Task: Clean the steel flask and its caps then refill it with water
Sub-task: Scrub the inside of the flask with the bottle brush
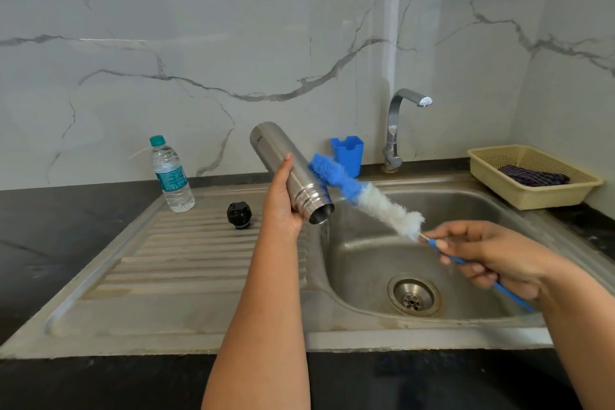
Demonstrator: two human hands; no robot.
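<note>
At the centre of the frame the left hand (283, 200) grips the cylindrical brushed-steel flask (289, 173), tilted mouth-down so a thin stream of water falls into the stainless-steel sink basin (366, 263). At lower right the right hand (492, 253) pinches the thin blue handle of the fluffy blue-and-white bottle brush (362, 196), its head just beside the flask. Left of centre, the round black plastic cap (239, 214) sits on the ribbed steel drainboard (186, 263), near a clear plastic water bottle with a green cap (169, 176).

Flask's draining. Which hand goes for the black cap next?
Probably left. The left hand is nearest the black cap on the drainboard, but must set down the steel flask first; the right hand holds the bottle brush over the basin.
</note>
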